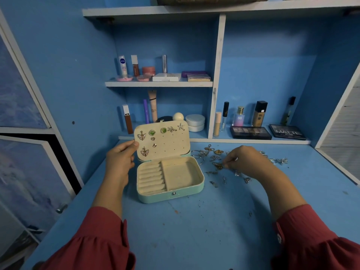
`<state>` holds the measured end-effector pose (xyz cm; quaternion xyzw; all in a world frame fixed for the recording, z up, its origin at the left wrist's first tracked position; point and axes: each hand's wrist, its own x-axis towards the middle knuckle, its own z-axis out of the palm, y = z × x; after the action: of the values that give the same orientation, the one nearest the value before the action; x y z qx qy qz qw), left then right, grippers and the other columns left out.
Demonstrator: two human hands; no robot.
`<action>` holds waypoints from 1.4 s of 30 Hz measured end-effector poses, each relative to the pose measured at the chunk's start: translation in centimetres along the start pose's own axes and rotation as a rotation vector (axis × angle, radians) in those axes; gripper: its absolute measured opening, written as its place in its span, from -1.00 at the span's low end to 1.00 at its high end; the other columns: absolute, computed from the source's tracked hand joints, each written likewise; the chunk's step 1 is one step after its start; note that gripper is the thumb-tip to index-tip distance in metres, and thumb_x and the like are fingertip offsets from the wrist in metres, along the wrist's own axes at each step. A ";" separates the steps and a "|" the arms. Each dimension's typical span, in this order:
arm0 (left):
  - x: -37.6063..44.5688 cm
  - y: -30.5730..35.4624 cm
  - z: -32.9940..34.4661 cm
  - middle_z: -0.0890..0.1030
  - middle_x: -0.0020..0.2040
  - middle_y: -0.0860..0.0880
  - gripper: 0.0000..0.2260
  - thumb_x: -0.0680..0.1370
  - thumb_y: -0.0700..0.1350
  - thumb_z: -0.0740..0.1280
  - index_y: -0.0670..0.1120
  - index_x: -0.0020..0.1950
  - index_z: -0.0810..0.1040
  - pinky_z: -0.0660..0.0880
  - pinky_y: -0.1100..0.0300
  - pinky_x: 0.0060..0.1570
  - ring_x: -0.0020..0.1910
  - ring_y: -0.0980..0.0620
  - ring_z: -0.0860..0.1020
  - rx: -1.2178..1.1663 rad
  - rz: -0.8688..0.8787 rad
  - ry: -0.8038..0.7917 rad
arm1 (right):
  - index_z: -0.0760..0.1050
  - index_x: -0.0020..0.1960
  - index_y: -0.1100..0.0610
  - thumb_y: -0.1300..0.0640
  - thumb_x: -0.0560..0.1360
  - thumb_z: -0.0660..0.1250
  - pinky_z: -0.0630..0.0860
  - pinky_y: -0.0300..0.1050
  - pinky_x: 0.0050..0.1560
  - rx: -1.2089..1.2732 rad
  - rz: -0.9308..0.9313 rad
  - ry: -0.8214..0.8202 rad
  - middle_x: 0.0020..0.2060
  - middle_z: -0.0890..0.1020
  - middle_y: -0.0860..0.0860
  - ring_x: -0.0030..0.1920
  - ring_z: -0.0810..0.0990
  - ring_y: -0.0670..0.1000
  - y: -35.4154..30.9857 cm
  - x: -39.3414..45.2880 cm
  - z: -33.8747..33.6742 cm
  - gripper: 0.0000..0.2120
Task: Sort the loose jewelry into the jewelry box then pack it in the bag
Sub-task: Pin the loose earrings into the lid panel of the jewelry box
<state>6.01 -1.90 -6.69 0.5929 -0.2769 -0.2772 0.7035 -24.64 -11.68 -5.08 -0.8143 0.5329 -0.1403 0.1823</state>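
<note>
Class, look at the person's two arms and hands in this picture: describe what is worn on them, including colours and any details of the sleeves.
Both arms wear loose, gathered dark red fabric sleeves, left sleeve and right sleeve, ending in fitted cuffs below the forearms. The right cuff shows a small pale button. The left hand and right hand are bare; no gloves show.

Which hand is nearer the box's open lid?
Left. The left hand holds the lid at its left edge; the right hand is off to its right, among the loose jewelry.

An open jewelry box [169,174] is set on the blue counter [194,230], its lid [162,140] held at nine o'clock by the left hand [119,159]. At three o'clock, a gold piece [218,166] among scattered jewelry [241,177] is pinched by the right hand [246,159].
</note>
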 end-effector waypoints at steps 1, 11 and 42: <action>0.0 0.0 0.0 0.62 -0.19 0.00 -0.91 0.53 -0.15 0.38 -0.02 0.02 0.60 0.30 0.29 -0.45 -0.38 0.13 0.35 0.000 -0.001 0.000 | 0.68 -0.07 -0.04 0.13 0.45 0.44 0.54 -0.11 -0.01 -0.019 -0.003 -0.006 -0.10 0.66 -0.08 -0.07 0.59 -0.04 -0.2 0.0 0.2 -0.89; 0.0 0.0 0.1 0.60 -0.19 0.00 -0.88 0.53 -0.16 0.39 -0.04 0.05 0.60 0.30 0.32 -0.47 -0.39 0.13 0.35 -0.007 0.002 0.000 | 0.65 -0.21 -0.04 0.09 0.39 0.50 0.51 -0.15 -0.10 0.037 0.047 -0.012 -0.22 0.65 -0.12 -0.15 0.59 -0.07 0.2 -0.6 -1.4 -0.94; 0.5 -0.2 0.0 0.59 -0.23 0.03 -0.86 0.54 -0.23 0.35 -0.02 0.02 0.60 0.34 0.24 -0.39 -0.37 0.12 0.34 -0.002 0.021 -0.047 | 0.56 -0.13 0.06 0.31 0.44 0.43 0.56 -0.13 0.01 1.051 -0.118 0.219 -0.21 0.65 0.03 -0.13 0.61 -0.02 -8.2 2.5 4.9 -0.84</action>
<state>6.36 -2.28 -6.87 0.5824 -0.2994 -0.2840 0.7004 -14.85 -10.27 -5.68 -0.6224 0.3601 -0.4821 0.5005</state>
